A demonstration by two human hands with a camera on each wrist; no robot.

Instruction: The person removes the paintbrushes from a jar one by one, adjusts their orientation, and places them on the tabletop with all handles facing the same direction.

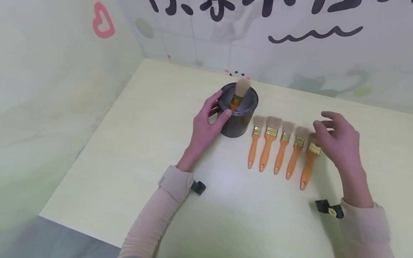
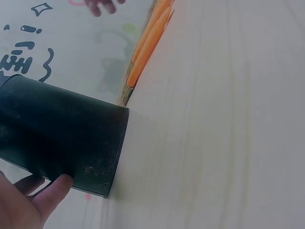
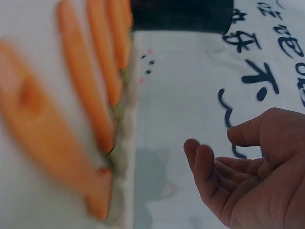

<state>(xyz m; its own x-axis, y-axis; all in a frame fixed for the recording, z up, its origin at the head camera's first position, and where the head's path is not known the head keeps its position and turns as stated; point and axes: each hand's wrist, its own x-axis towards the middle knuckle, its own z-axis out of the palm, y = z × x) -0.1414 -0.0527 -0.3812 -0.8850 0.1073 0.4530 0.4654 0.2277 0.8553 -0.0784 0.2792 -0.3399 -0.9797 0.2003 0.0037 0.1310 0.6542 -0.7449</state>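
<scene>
My left hand (image 1: pixel 208 122) holds a dark paint can (image 1: pixel 237 125) by its left side, thumb at the near rim and fingers on the far side. In the left wrist view, fingertips touch the wall of the can (image 2: pixel 62 138). A paintbrush (image 1: pixel 242 89) stands in it, bristles up, its orange handle mostly hidden inside. To the right of the can, several orange-handled brushes (image 1: pixel 282 143) lie in a row, bristles towards the wall. My right hand (image 1: pixel 340 139) hovers over the bristle end of the rightmost brush (image 1: pixel 308 168), fingers loosely bent and nothing in them.
The pale tabletop (image 1: pixel 129 150) meets a printed wall (image 1: pixel 290 61) at the back and another wall (image 1: pixel 64 89) on the left. Its front left edge drops to a grey floor (image 1: pixel 64 240). Black wrist mounts (image 1: pixel 198 187) sit at both sleeves.
</scene>
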